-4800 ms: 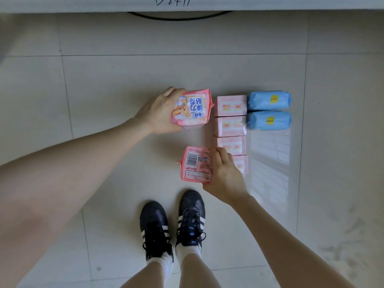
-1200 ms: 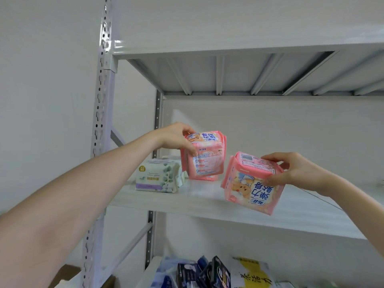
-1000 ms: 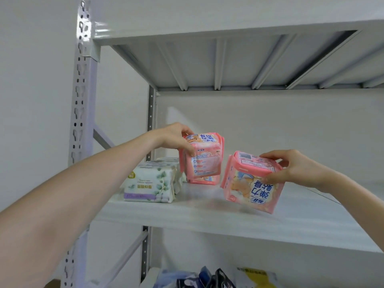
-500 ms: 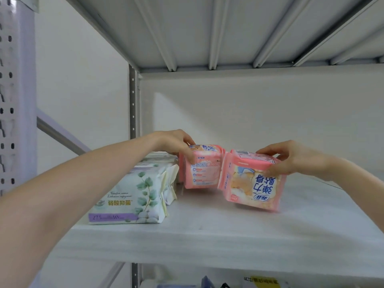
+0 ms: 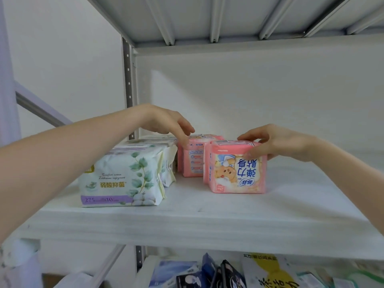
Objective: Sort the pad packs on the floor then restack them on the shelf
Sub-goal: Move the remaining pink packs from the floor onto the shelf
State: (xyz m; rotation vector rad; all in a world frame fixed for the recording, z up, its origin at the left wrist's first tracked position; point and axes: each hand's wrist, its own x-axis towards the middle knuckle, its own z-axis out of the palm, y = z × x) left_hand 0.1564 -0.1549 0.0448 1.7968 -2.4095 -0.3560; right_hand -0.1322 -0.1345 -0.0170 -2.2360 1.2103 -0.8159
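While you stood facing the shelf (image 5: 207,221), both pink pad packs were down on its board. The rear pink pack (image 5: 191,161) stood upright toward the back edge, just beside the white leaf-print packs (image 5: 122,177) that lined the left edge. Your left grip (image 5: 164,121) was relaxed, its fingertips only touching that pack's top front corner and curled round nothing. The front pink pack (image 5: 236,169) stood nearer the front edge and a little to the right, overlapping the rear one from this view; I could not tell whether the two touched. Your right grip (image 5: 276,142) pinched it at the top right corner, thumb on the printed face and fingers over the top.

As for progress, the restacking looked under way rather than finished. The white packs and these two pink ones were on the shelf, and the board from there to its right edge was free. The front pack seemed seated and ready to be let go. The floor was out of view, so you could not judge from here how many sorted packs were left to fetch. Mixed packs on the lower shelf (image 5: 228,273) did not seem part of this job.
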